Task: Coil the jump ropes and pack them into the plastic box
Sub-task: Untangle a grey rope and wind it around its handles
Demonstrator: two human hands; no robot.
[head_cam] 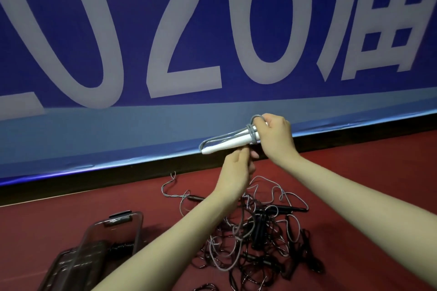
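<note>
hands raised over tangled jump ropes on red floor
plastic box sits low left, partly cut off. left hand curls up under white handles; its fingertips are hidden. right hand grips the handles' cord-wrapped end, fingers curled round grey cord.

In front of me hangs a big blue banner with huge pale grey figures printed across it, and I can read a 2 and a 6 among them, with a blocky character further right. A lighter blue band runs along the banner's lower part, and its bottom edge looks slightly wrinkled above a black strip at the foot of the wall. Below that strip spreads a dark red floor, smooth and plain where it shows.
</note>
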